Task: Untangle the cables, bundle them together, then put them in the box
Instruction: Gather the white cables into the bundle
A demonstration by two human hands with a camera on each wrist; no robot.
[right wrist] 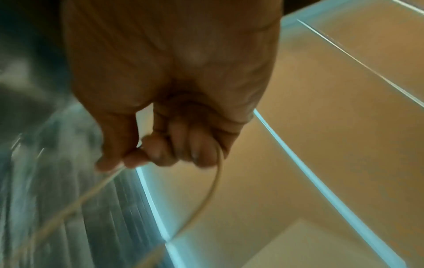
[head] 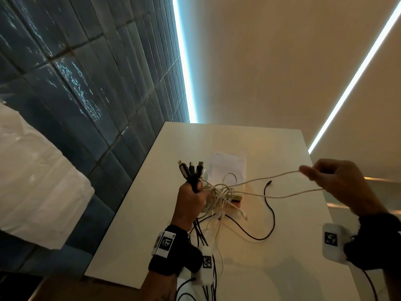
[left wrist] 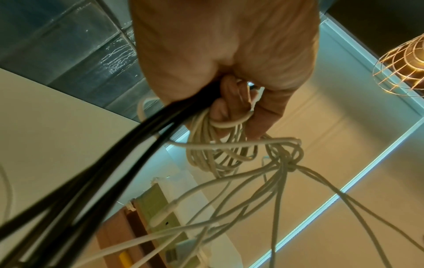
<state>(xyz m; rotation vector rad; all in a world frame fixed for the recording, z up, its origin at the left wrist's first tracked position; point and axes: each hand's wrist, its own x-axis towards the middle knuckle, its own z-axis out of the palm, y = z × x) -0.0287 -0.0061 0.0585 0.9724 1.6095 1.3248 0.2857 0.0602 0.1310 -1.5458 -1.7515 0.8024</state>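
My left hand (head: pixel 192 197) grips a bunch of cables above the white table (head: pixel 138 235): black cables with USB plugs (head: pixel 191 169) stick up from the fist, and white cables (head: pixel 219 195) hang in a tangle beside it. In the left wrist view the fingers (left wrist: pixel 226 108) curl round black cables (left wrist: pixel 114 172) and white cable loops (left wrist: pixel 218 154), with a knot (left wrist: pixel 291 165) to the right. My right hand (head: pixel 332 178), raised to the right, pinches a white cable loop (head: pixel 271 179) pulled taut from the tangle; the right wrist view shows that white cable (right wrist: pixel 213 185) running round the curled fingers (right wrist: pixel 181 150).
A box (head: pixel 235 199) with a white upright flap (head: pixel 229 167) stands on the table behind the tangle, partly hidden. One loose black cable (head: pixel 269 213) snakes over the table's middle. Dark tiled floor (head: pixel 76 94) lies left; a white cloth-covered surface (head: pixel 32 181) sits at far left.
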